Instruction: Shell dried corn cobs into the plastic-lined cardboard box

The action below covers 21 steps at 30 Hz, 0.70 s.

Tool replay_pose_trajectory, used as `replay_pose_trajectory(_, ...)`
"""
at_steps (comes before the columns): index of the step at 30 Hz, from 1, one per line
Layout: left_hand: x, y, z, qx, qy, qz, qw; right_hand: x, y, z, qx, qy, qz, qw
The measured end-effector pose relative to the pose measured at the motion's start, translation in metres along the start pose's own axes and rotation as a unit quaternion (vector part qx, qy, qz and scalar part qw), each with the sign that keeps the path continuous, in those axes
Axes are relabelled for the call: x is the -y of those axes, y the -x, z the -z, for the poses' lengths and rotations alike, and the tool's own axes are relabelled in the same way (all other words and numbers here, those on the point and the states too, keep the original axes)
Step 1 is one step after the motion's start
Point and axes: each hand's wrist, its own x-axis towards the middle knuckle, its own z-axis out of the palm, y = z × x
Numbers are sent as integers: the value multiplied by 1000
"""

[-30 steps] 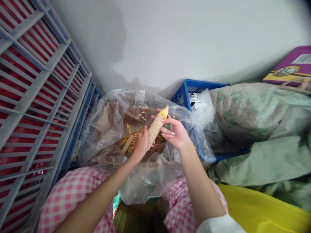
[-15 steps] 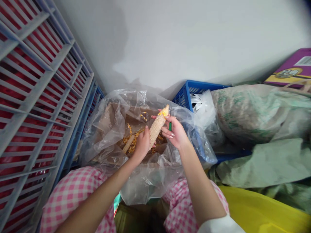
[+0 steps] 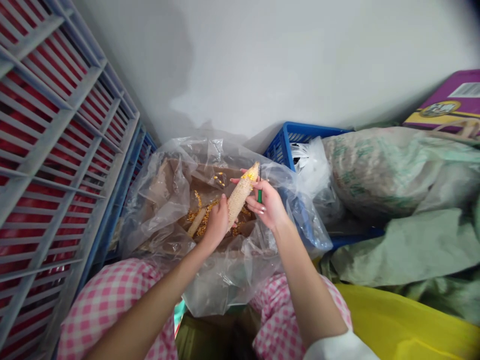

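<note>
A corn cob [image 3: 239, 199] slants upward over the lined box, mostly stripped, with a few yellow kernels left near its tip. My left hand [image 3: 217, 220] is wrapped round its lower end. At the upper end my right hand [image 3: 271, 204] has its fingers closed round a thin tool with a green handle [image 3: 260, 195] and a dark shaft; its exact kind is unclear. The right thumb is by the remaining kernels, and some right fingers reach behind the cob. Below lie loose corn kernels [image 3: 201, 230] and a bare cob [image 3: 196, 223].
Clear plastic sheeting [image 3: 221, 290] lines and overhangs the cardboard box [image 3: 180, 172]. A large slatted crate [image 3: 71, 125] rises at left. At right are a blue basket [image 3: 285, 131], a filled woven sack [image 3: 371, 170], a purple carton [image 3: 457, 97] and yellow material [image 3: 390, 325].
The whole view has shifted slightly. The green handle shows more upright beside the cob's tip. Both hands keep their hold, and the kernels near the tip look much the same.
</note>
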Motion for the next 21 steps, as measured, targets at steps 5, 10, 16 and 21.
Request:
replay_pose_trajectory(5, 2, -2, 0, -1, 4, 13, 1000, -3, 0, 0, -5, 37, 26, 999)
replay_pose_trajectory(10, 1, -2, -1, 7, 19, 25, 999, -3, 0, 0, 5, 64, 38, 997)
replay_pose_trajectory(16, -3, 4, 0, 31, 52, 49, 997, -5, 2, -3, 17, 79, 40, 996)
replay_pose_trajectory(21, 0, 3, 0, 26, 49, 5, 998, 1, 3, 1, 25, 60, 29, 997)
